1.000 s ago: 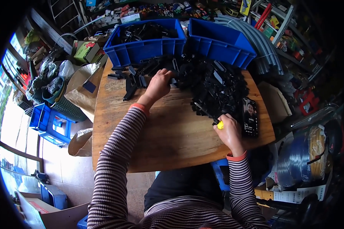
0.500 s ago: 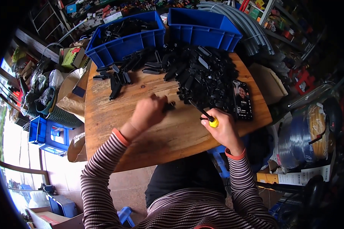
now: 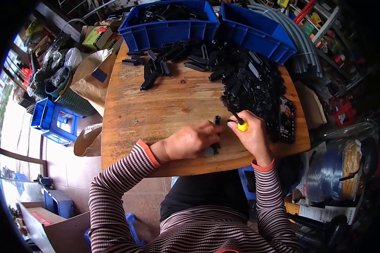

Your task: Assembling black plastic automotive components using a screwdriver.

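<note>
My left hand (image 3: 193,140) is low over the near middle of the table, fingers bent around a narrow black plastic part (image 3: 217,120). Its lower end shows below my fingers, and the middle is covered by them. Just right of it, my right hand (image 3: 253,133) is closed on a tool with a yellow end (image 3: 242,125) and a dark shaft; its kind is not clear. The shaft points up and left, toward a large heap of black plastic parts (image 3: 257,86). A smaller cluster of black parts (image 3: 154,69) lies at the far left.
Two blue crates stand along the far edge: the left crate (image 3: 169,33) holds black parts, beside a second crate (image 3: 257,36). A phone (image 3: 286,120) lies right of the heap. The wooden table (image 3: 147,114) has a brown paper bag (image 3: 93,78) at its left.
The view has shifted, so the table and crates sit further right. My left hand has come nearer my body and closer to my right hand, with the black part now under its fingers.
</note>
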`<state>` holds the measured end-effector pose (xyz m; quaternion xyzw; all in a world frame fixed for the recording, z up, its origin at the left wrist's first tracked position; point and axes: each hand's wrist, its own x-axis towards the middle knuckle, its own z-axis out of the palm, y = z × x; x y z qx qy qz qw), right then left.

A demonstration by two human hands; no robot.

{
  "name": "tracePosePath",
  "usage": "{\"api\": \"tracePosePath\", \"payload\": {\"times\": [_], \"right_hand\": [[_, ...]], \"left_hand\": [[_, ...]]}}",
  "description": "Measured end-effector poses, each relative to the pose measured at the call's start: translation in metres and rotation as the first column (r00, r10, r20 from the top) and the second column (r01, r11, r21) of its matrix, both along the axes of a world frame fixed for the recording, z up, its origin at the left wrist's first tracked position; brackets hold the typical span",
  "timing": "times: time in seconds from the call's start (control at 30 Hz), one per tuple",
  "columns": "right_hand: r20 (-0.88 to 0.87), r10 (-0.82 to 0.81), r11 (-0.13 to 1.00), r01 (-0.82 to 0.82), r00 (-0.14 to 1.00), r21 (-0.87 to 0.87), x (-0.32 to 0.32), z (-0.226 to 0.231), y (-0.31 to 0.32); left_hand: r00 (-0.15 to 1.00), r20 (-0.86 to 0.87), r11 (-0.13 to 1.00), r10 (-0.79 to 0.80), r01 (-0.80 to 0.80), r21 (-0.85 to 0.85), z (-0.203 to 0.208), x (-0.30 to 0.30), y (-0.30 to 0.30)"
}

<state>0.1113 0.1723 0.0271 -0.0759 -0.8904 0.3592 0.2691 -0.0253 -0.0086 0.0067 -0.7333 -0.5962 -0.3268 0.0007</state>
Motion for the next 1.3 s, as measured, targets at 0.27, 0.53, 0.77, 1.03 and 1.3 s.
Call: {"api": "tracePosePath", "payload": {"times": [0.27, 0.53, 0.77, 1.03, 1.3], "right_hand": [[0.107, 0.131, 0.974, -0.148, 0.986, 0.172, -0.031, -0.006, -0.008], [0.277, 0.155, 0.913, -0.244, 0.948, 0.326, -0.037, 0.009, -0.004], [-0.441, -0.093, 0.870, -0.143, 0.893, -0.472, -0.057, 0.032, -0.015], [-0.293, -0.154, 0.906, 0.017, 0.943, -0.422, -0.019, 0.029, 0.002], [0.248, -0.249, 0.948, 0.183, 0.936, 0.261, 0.046, -0.009, 0.046]], "left_hand": [[0.935, -0.354, 1.000, 0.027, -0.027, 0.005, -0.012, 0.013, 0.000], [0.940, -0.342, 0.996, 0.020, -0.049, -0.076, -0.010, 0.014, -0.003], [0.938, -0.345, 0.998, 0.026, -0.043, -0.042, -0.007, 0.017, -0.004], [0.950, -0.311, 0.998, 0.008, 0.014, 0.067, -0.009, 0.008, -0.002], [0.942, -0.335, 0.966, -0.024, -0.065, -0.252, 0.003, -0.007, 0.026]]}}
